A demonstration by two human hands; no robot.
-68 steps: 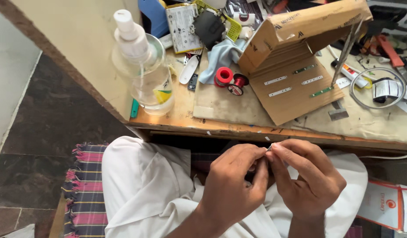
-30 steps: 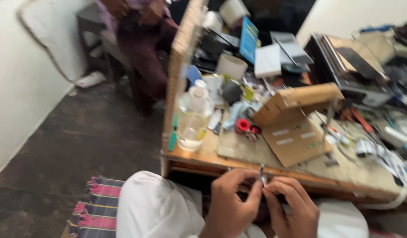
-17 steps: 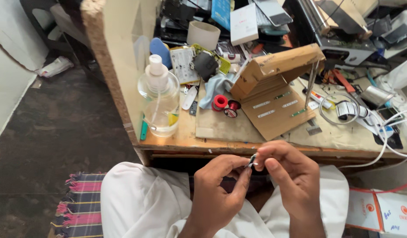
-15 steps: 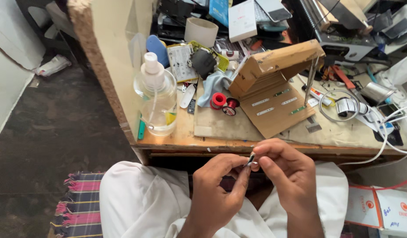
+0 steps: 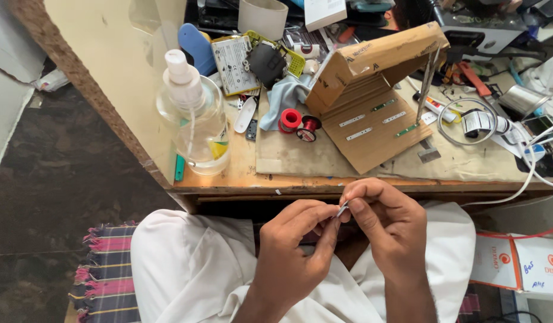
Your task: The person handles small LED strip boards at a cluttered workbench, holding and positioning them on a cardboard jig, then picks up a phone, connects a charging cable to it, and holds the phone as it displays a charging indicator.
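Observation:
My left hand (image 5: 297,242) and my right hand (image 5: 387,224) meet over my lap, just below the front edge of the wooden workbench (image 5: 228,179). Both pinch one small, thin, pale metal part (image 5: 343,209) between thumbs and forefingers. What the part is cannot be made out. My white trousers (image 5: 186,269) fill the space beneath the hands.
On the bench stand a clear pump bottle (image 5: 195,125), an open cardboard box (image 5: 372,90) with small green strips inside, two red wire spools (image 5: 299,122), a grey cloth (image 5: 282,98), a white cable coil (image 5: 468,119) and cluttered tools. A striped mat (image 5: 106,269) lies on the dark floor.
The view has swung down and closer to the bench. Both hands stay together at my lap, still pinching the small part, with only slight finger shifts.

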